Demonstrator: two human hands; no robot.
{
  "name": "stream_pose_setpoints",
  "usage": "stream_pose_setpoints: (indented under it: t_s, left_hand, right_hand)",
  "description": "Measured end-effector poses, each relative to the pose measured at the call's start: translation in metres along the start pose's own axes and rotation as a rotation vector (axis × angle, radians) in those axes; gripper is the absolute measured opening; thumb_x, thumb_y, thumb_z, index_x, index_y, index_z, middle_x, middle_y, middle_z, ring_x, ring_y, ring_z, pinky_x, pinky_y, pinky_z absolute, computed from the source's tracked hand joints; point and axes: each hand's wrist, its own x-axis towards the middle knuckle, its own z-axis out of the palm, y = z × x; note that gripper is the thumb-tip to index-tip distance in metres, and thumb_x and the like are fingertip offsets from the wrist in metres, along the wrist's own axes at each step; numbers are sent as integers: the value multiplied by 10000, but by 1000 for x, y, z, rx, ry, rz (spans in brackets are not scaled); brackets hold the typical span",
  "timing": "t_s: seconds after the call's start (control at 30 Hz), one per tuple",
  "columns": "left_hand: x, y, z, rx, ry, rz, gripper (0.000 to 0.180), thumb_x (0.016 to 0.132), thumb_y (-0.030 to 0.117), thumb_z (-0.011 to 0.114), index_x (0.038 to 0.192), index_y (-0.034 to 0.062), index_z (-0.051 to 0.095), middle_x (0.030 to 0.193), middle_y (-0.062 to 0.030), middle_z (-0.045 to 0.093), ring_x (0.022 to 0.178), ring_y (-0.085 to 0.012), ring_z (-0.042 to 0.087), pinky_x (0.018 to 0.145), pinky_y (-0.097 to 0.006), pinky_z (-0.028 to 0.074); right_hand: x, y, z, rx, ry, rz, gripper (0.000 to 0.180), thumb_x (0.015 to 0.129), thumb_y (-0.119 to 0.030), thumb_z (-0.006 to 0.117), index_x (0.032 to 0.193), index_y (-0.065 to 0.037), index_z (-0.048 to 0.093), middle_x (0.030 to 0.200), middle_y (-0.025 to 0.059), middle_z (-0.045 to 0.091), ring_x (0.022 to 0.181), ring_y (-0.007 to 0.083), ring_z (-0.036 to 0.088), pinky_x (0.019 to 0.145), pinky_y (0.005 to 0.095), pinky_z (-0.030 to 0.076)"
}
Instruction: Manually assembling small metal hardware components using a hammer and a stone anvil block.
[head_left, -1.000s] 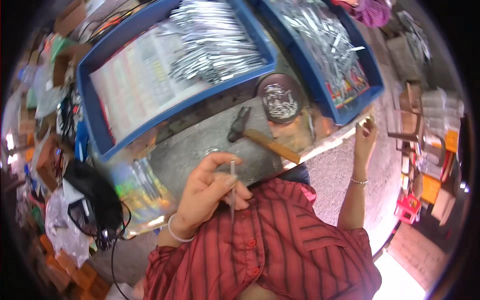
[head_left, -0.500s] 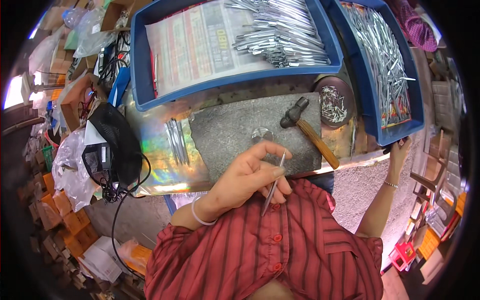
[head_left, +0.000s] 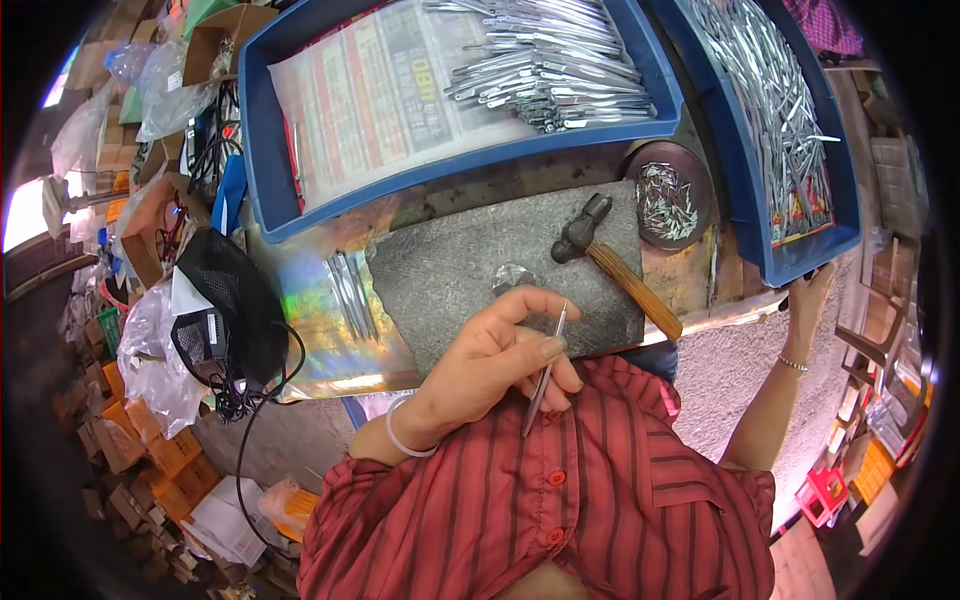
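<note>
My left hand [head_left: 510, 355] is closed above my striped shirt, pinching a slim metal rod [head_left: 544, 378] between thumb and fingers, its thin tip pointing up and away. Just beyond it lies a rough grey slab [head_left: 450, 260] with a hammer [head_left: 625, 280] and a small shiny round spot [head_left: 512, 278] on it. At the far right, my right hand [head_left: 808, 300] is by the near corner of the right blue tray [head_left: 815, 262]; its fingers are largely hidden, and a dark patch shows beside them. A few slim metal pieces [head_left: 350, 295] rest left of the slab.
A large blue tray [head_left: 450, 165] at the back holds stacked metal pieces [head_left: 560, 80]. More loose pieces [head_left: 765, 120] fill the right tray. A round dish [head_left: 640, 225] of small pins stands between. At left are a black mesh bag [head_left: 235, 300], a cable [head_left: 240, 450] and plastic bags.
The view has shifted slightly, moving the trays and bench in the picture. My left hand keeps the metal rod in the same pinch, and my right hand stays by the tray corner.
</note>
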Motion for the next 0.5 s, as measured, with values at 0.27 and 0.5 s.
stream_pose_setpoints:
  t_s: [0.27, 0.5]
  left_hand:
    - [4, 2, -2, -19, 13, -7, 285, 922, 114, 480, 1191, 51, 408, 790, -120, 645, 629, -154, 638, 559, -230, 515]
    - [9, 5, -6, 1, 13, -8, 291, 918, 72, 449, 1194, 20, 372, 777, -181, 637, 624, -214, 648, 570, -271, 536]
  right_hand:
    - [-4, 11, 1, -73, -56, 105, 535, 776, -274, 637, 1134, 74, 445, 1114, 248, 489, 1085, 357, 468, 926, 396, 358]
    - [-16, 27, -1, -112, 0, 96, 515, 783, -274, 629, 1090, 97, 445, 1067, 258, 491, 1031, 373, 475, 910, 411, 357]
